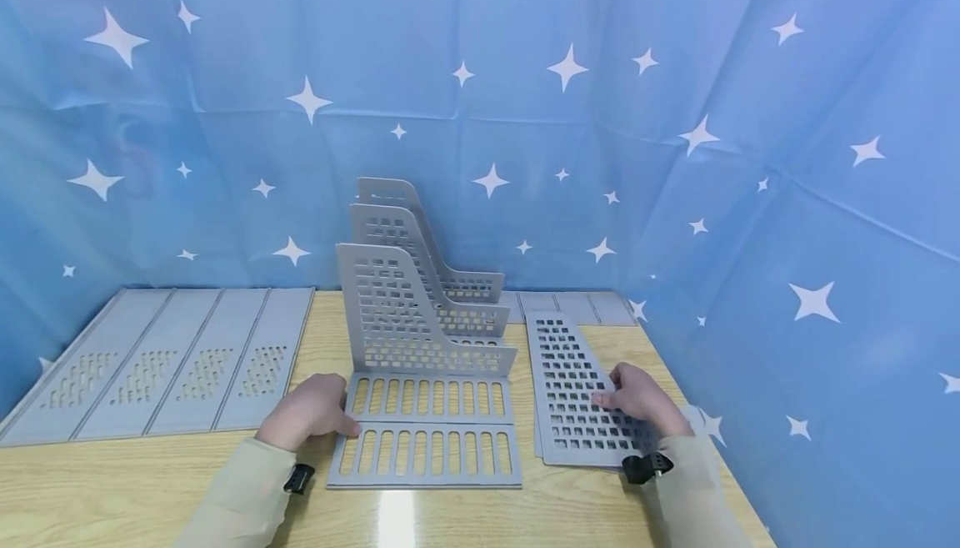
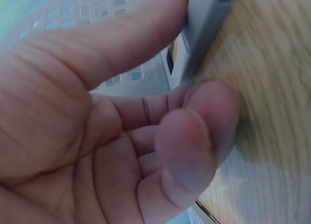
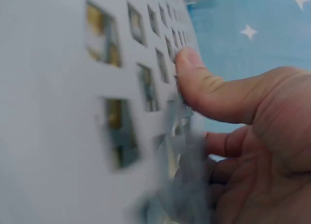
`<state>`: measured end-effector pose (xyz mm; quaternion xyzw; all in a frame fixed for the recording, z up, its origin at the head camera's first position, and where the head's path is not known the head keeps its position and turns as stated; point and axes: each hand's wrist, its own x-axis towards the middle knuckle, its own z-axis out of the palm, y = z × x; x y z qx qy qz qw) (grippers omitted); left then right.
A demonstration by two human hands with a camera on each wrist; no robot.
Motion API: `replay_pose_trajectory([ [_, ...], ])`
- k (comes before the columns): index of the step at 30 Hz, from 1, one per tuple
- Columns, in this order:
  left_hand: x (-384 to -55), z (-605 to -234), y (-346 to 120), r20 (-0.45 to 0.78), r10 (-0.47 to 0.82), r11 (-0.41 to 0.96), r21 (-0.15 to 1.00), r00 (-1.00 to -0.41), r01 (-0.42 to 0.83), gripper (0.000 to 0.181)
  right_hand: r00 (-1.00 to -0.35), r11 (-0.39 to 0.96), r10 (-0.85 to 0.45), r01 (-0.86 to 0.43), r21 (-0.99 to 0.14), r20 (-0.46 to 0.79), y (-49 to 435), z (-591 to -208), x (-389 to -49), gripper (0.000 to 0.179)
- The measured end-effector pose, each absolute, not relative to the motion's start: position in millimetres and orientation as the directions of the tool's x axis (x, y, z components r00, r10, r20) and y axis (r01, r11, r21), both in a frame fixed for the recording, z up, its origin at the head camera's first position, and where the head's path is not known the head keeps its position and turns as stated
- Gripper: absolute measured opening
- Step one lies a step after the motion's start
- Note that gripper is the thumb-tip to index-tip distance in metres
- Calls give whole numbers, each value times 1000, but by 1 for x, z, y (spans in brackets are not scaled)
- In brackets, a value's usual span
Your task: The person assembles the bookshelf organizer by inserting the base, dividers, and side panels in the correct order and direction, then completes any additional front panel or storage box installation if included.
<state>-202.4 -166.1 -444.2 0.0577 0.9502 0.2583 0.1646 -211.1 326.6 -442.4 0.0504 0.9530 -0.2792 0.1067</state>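
Note:
A partly built grey plastic file rack stands mid-table, with three upright perforated dividers (image 1: pixel 397 306) and a flat slotted base (image 1: pixel 427 456) in front. My left hand (image 1: pixel 309 410) is at the base's left edge, thumb lying over it and the other fingers curled beside it in the left wrist view. To the right lies a small stack of loose perforated side panels (image 1: pixel 566 402). My right hand (image 1: pixel 637 394) grips the slanted edge of the top panel (image 3: pixel 58 112), thumb on its face; the fingers behind it are partly hidden.
Several flat grey panels (image 1: pixel 187 364) with slots lie side by side at the left. More flat grey pieces (image 1: pixel 577 306) lie at the back right, partly behind the rack. A blue curtain with white stars (image 1: pixel 480 98) hangs behind and to the right of the wooden table (image 1: pixel 150 490).

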Motion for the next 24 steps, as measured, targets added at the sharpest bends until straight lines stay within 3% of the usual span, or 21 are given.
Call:
replay_pose_trajectory([
  [6, -203, -445, -166, -279, 196, 868, 495, -940, 34, 37, -998, 715, -3, 42, -698, -62, 317, -424, -206, 17],
  [10, -203, -444, -166, -278, 194, 870, 492, -941, 34, 36, -995, 606, -76, -102, -789, 71, 305, -414, -201, 30],
  [24, -203, -445, -166, -288, 190, 873, 487, -939, 27, 37, -958, 576, -140, -284, -767, 249, 298, -418, -185, 16],
])
